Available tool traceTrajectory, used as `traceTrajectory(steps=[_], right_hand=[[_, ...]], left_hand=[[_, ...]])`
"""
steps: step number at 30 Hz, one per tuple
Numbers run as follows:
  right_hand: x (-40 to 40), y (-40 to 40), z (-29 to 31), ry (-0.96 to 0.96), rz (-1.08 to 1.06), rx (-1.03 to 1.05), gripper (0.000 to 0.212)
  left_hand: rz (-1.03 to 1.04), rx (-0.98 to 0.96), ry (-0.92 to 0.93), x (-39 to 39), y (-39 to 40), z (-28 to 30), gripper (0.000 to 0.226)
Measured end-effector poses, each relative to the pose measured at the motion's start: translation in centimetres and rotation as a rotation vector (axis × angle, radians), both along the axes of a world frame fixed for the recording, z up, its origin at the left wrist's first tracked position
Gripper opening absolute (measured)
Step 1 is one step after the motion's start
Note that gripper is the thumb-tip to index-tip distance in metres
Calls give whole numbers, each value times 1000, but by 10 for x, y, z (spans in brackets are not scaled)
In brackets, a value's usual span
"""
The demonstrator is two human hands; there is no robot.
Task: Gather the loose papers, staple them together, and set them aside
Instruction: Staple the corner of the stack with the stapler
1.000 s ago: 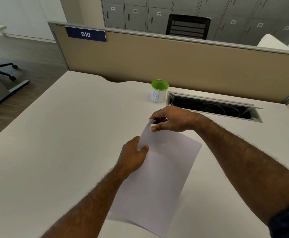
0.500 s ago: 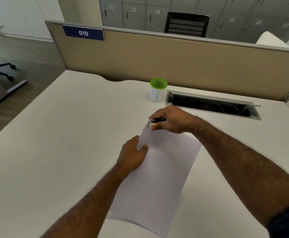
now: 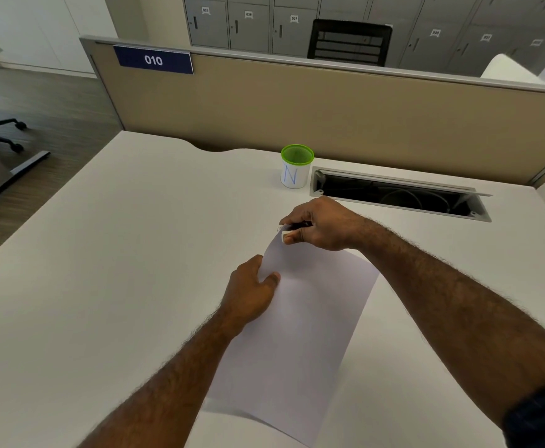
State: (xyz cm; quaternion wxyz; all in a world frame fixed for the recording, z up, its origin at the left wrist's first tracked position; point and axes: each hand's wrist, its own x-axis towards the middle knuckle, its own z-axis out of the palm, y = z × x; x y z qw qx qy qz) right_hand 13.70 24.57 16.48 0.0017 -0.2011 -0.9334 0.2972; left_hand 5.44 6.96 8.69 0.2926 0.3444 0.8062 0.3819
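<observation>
A stack of white papers (image 3: 300, 337) is held slightly above the white desk (image 3: 103, 253), its far corner raised. My left hand (image 3: 251, 292) pinches the papers' left edge, thumb on top. My right hand (image 3: 319, 226) grips a small white stapler (image 3: 285, 232) that is clamped over the papers' far left corner. Most of the stapler is hidden inside my fingers.
A white cup with a green rim (image 3: 295, 168) stands at the back of the desk, beside an open cable tray slot (image 3: 397, 197). A beige partition (image 3: 329, 105) closes the far side. Office chair legs (image 3: 2, 134) stand on the floor at left.
Both hands and the papers stay almost where they were; only the view has shifted slightly.
</observation>
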Motion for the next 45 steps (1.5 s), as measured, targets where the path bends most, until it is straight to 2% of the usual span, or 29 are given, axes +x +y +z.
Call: traceTrajectory(steps=[7, 11, 13, 16, 19, 22, 25, 29, 36, 45], right_hand=[[0, 2, -4, -7, 4, -4, 36], [0, 1, -6, -67, 6, -22, 49], [3, 4, -6, -1, -47, -34, 46], [8, 15, -5, 232, -251, -86, 31], [22, 41, -14, 382, -521, -77, 33], [47, 68, -34, 446, -798, -23, 32], [75, 89, -63, 388, -982, -3, 23], [108, 102, -104, 182, -1210, -102, 48], [134, 101, -144, 12, -1268, -95, 55], [134, 96, -156, -122, -1254, -31, 48]], left_hand=[[-8, -2, -2, 0, 0, -1, 34], [10, -4, -44, -1, 1, -2, 34], [40, 22, -90, -4, 0, -3, 28], [99, 57, -189, -7, -2, -4, 21], [144, 74, -283, -10, -3, -4, 20], [181, 96, -349, -14, -4, -6, 22], [209, 106, -405, -18, -4, -8, 25], [232, 107, -464, -23, -3, -12, 24], [254, 109, -499, -31, -1, -15, 25], [262, 86, -479, -35, 2, -20, 29]])
